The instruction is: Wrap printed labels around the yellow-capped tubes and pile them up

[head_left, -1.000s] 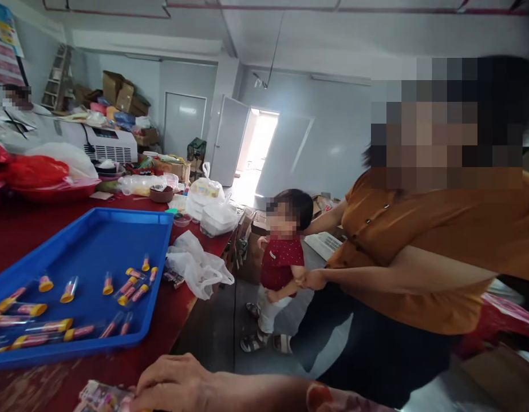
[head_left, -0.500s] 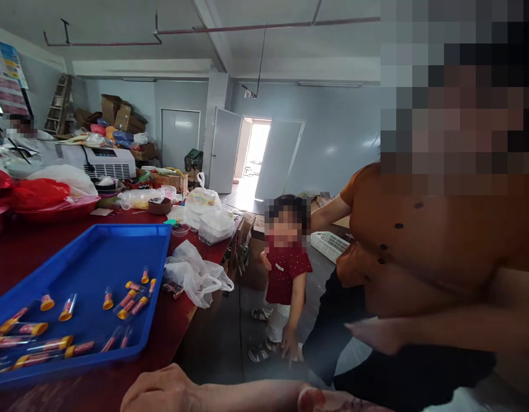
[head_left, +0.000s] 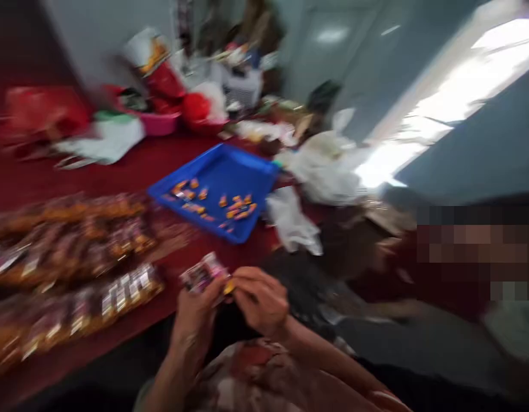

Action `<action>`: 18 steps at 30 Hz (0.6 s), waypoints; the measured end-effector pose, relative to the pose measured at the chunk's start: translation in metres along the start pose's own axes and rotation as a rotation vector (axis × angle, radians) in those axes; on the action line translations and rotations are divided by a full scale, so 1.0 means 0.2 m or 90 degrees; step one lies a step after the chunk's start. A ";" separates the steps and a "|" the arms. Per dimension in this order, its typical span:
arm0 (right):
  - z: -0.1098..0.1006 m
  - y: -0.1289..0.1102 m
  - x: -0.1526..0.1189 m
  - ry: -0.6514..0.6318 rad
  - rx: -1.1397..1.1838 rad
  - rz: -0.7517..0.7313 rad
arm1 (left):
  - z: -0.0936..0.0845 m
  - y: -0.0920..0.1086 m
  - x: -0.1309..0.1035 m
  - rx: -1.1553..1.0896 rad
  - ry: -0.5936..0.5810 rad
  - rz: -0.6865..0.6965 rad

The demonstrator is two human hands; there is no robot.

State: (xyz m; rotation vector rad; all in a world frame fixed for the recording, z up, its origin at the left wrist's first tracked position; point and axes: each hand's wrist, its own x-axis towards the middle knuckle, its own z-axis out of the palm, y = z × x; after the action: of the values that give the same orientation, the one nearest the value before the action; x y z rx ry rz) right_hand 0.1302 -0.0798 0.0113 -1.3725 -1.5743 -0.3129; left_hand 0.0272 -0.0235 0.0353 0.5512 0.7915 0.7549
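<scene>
In front of my body, my left hand (head_left: 193, 317) is closed round a pink-and-dark printed plastic packet (head_left: 201, 274). A small yellow piece (head_left: 228, 286) shows at the packet's right side, close to my left thumb. My right hand (head_left: 262, 300) is closed in a pinch, its fingertips on that yellow piece; motion blur hides its exact shape. Beyond both hands, a blue tray (head_left: 213, 163) lies on the red table and holds several small clear tubes with yellow caps (head_left: 241, 207).
Rows of filled packets (head_left: 122, 294) cover the left of the red table (head_left: 174, 229). White plastic bags (head_left: 292, 220) lie right of the tray. Pink and red basins (head_left: 159, 123) with bags stand behind. A person in dark red (head_left: 453, 280) is at the right.
My view has swung left and down, smearing the picture. The tray now appears farther off and central. Both my hands show, with the packet between them; before, one forearm lay across the bottom.
</scene>
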 end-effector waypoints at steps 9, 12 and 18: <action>0.07 0.01 0.01 0.016 0.172 0.023 | -0.16 -0.02 -0.01 -0.082 0.004 0.059; 0.11 0.02 0.02 0.008 0.201 0.021 | -0.17 0.00 -0.03 -0.072 0.027 0.067; 0.15 0.04 0.04 -0.021 0.244 0.039 | -0.19 0.01 -0.04 -0.054 0.080 0.090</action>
State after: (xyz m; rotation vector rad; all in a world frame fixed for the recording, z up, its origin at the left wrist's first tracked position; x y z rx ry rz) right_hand 0.1234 -0.0503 -0.0008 -1.1278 -1.5211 0.0503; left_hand -0.0066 -0.0231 0.0179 0.4907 0.8380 0.9571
